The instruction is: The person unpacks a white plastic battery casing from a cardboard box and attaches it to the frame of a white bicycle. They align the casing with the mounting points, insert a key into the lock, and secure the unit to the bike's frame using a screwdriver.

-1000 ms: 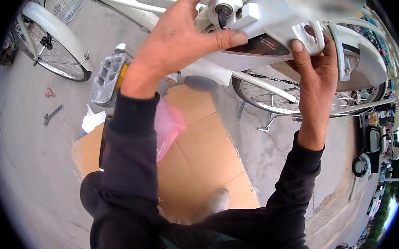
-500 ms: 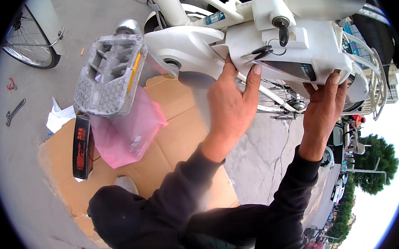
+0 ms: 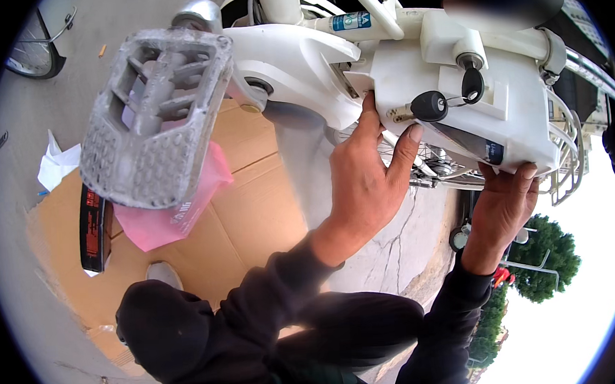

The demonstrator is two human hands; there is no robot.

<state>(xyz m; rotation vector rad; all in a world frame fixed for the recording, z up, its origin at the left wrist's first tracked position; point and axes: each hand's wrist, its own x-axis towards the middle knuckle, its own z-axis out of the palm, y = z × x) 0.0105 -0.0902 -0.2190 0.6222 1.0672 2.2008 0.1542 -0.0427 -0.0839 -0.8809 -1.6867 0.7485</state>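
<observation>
- While a key (image 3: 473, 85) sits in the lock (image 3: 469, 59), the white battery (image 3: 417, 80) lies along the bike frame (image 3: 318, 26); seating unclear.
- Left hand (image 3: 364, 181): gripping battery's left end.
- Right hand (image 3: 500, 205): gripping near right corner.

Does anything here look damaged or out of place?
Yes: cracks run through the ground, and a creased white paper lies by the cardboard, like litter. The case shows no clear damage, and I see nothing spilled.

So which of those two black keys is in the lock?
The right key, its head at the lock; the left key has its metal blade exposed.
</observation>
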